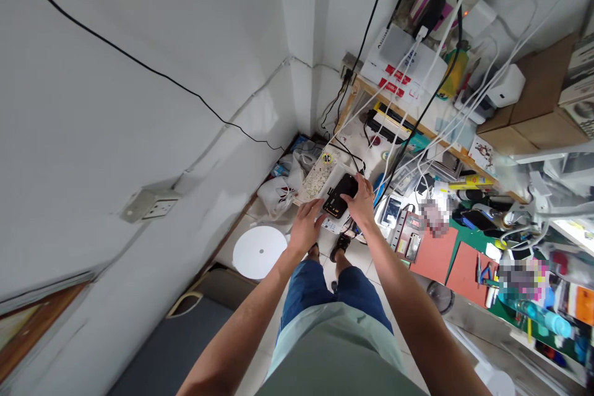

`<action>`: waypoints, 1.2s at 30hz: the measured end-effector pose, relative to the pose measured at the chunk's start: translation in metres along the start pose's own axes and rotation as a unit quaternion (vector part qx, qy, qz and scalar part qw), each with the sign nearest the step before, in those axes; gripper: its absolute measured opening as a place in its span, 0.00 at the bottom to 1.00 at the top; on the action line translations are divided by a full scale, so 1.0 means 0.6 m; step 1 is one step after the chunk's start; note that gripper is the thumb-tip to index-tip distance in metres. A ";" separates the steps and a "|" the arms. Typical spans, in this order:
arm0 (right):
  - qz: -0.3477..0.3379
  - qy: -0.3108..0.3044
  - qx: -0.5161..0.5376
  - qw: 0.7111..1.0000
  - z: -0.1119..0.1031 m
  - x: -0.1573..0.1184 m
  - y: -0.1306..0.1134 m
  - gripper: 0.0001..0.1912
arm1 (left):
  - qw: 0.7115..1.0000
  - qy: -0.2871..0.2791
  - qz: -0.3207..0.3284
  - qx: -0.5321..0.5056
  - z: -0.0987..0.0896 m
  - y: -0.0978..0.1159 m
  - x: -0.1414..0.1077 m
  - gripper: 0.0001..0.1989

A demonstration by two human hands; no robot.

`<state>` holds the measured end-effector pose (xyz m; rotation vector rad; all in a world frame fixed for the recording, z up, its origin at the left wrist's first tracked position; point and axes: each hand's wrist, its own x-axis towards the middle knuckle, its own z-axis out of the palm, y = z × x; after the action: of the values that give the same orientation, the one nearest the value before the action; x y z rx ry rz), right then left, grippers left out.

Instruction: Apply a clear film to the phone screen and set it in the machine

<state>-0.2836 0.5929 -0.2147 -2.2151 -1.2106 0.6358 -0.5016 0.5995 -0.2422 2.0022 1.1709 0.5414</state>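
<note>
Holds the black panel point(338, 190) above a white surface point(340, 171), in front of the body and between the two hands. With the right hand point(362, 203), has the thumb laid on the face of the black panel and fingers point(363, 181) curled at its upper right edge, opened only so wide as this grip needs. With the left hand point(305, 227), has fingers point(316, 206) and thumb a little parted at the lower left edge of the black panel; cannot tell if gripping it or only resting against it.

Can see, just ahead of the left fingers, a speckled board point(315, 180) and a yellow sticker point(327, 158). Can also see a white bag point(275, 197) to the left of these fingers, and a white disc point(260, 253) to the left and closer to the body. Can find, near the right fingers on their right side, a phone point(390, 213); farther right and closer to the body, a red mat point(432, 255) and pliers point(486, 272); and well apart from these fingers, far to the right and ahead, a carton point(536, 102)
</note>
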 end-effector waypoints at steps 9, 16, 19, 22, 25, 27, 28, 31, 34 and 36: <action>-0.007 0.025 0.001 1.000 0.002 -0.015 0.016 0.39 | 1.000 -0.006 0.002 0.007 0.004 -0.008 -0.003 0.23; -0.004 0.029 0.008 1.000 0.003 -0.007 0.027 0.41 | 1.000 -0.004 -0.004 0.008 0.012 -0.014 -0.010 0.22; -0.004 0.025 0.011 1.000 0.004 -0.001 0.028 0.42 | 1.000 -0.002 -0.009 0.007 0.015 -0.016 -0.013 0.22; -0.004 0.018 0.015 1.000 0.001 0.004 0.029 0.43 | 1.000 0.002 -0.015 0.005 0.018 -0.016 -0.018 0.22; -0.004 0.009 0.019 1.000 -0.004 0.007 0.028 0.44 | 1.000 0.009 -0.022 0.001 0.021 -0.014 -0.022 0.21; -0.004 0.005 0.020 1.000 -0.007 0.008 0.027 0.44 | 1.000 0.012 -0.026 -0.002 0.022 -0.011 -0.025 0.21; -0.004 0.003 0.021 1.000 -0.008 0.008 0.026 0.44 | 1.000 0.013 -0.027 -0.004 0.023 -0.010 -0.025 0.21; -0.005 0.000 0.023 1.000 -0.010 0.008 0.025 0.44 | 0.999 0.015 -0.031 -0.009 0.023 -0.009 -0.026 0.21; -0.007 0.005 0.025 1.000 -0.013 0.007 0.027 0.43 | 0.999 0.018 -0.034 -0.013 0.024 -0.011 -0.025 0.21; -0.006 0.013 0.024 1.000 -0.015 0.006 0.029 0.42 | 0.999 0.020 -0.036 -0.015 0.026 -0.011 -0.025 0.21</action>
<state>-0.2654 0.5859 -0.2197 -2.1672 -1.1829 0.6226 -0.5024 0.5827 -0.2572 1.9234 1.2465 0.5619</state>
